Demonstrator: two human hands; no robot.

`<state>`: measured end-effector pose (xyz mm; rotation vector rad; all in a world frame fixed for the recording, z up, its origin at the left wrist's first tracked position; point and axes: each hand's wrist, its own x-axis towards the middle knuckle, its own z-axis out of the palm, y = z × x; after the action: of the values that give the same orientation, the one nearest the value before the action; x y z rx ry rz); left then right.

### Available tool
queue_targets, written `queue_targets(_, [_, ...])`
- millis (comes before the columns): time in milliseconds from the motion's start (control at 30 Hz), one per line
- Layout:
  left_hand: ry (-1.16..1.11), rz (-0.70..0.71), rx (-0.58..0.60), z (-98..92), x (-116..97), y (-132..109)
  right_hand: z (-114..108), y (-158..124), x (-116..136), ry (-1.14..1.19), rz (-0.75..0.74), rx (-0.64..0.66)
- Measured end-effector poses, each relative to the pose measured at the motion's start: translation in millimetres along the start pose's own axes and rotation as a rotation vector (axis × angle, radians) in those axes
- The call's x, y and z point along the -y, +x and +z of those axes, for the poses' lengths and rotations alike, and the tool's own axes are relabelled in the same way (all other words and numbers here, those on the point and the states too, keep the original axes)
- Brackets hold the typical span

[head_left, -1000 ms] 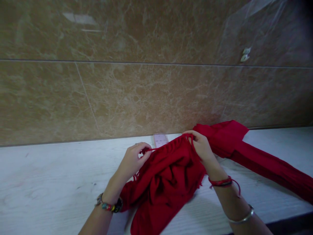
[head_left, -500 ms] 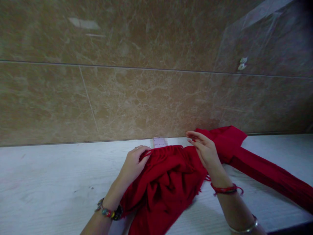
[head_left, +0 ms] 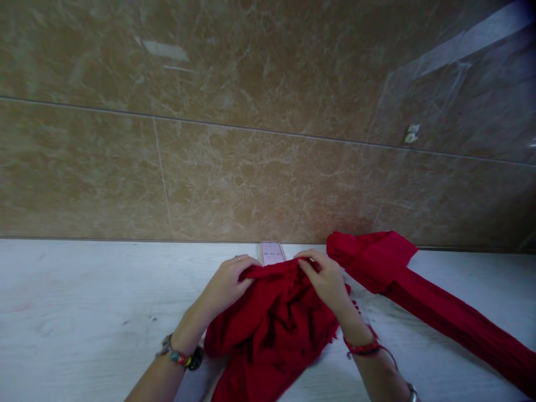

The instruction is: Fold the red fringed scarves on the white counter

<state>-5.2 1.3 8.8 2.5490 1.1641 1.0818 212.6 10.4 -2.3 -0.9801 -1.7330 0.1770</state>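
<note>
Pinching cloth with both hands on my feed. Left hand (head_left: pixel 232 283): fingers curled over the top edge of the bunched red cloth (head_left: pixel 274 335), thumb pressed underneath, edge caught in the grip. Right hand (head_left: pixel 325 279): thumb and forefinger nipped together on the same edge, farther right, other fingers loosely bent. I count a short stretch of edge running between the two grips. Cloth sits in front of the person, heaped in folds, lower part trailing toward the bottom of my view; a fringe (head_left: pixel 355 305) pokes out at its right side.

Surface: white wood-grain table (head_left: pixel 79 312), a few dark specks at left. Phone (head_left: pixel 272 253) lies on it just beyond the cloth, screen up, near the wall. Folded red fabric (head_left: pixel 377 262) to the right, a long strip of it running off toward the lower right. Wall (head_left: pixel 247 178) is brown marbled tile with pale joints and light reflections; small white fitting (head_left: pixel 412 134) upper right.

Wrists: beaded bracelet (head_left: pixel 183 358) on the left, red cord (head_left: pixel 363 349) on the right.

Hard to make out: phone's lower end is covered by the cloth, digits too blurry for me. Left fingertips are hidden. Silver bangle (head_left: pixel 412 393), forearms, both red pieces get cut off by the frame.
</note>
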Motion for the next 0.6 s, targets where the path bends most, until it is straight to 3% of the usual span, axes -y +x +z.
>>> queue_targets(100, [0.022, -0.056, -0.065, -3.4, 6.5, 0.4, -13.5, 6.1, -18.5, 0.009, 0.158, -0.124])
queue_targets(167, [0.005, -0.083, -0.098, -4.1, 8.2, 0.9, -16.5, 7.3, -23.2, -0.037, 0.172, -0.129])
queue_targets(333, [-0.076, -0.057, -0.157, -0.3, 2.0, 1.6, -4.4, 1.7, -2.2, -0.155, -0.121, -0.011])
queue_targets(467, [-0.123, -0.016, -0.171, 1.1, -4.9, 1.0, 9.3, 7.2, 21.9, -0.289, -0.254, 0.269])
queue_targets(600, [-0.198, -0.062, -0.157, 1.5, -0.1, -1.0, 8.2, 32.0, 34.1, -0.295, -0.229, 0.608])
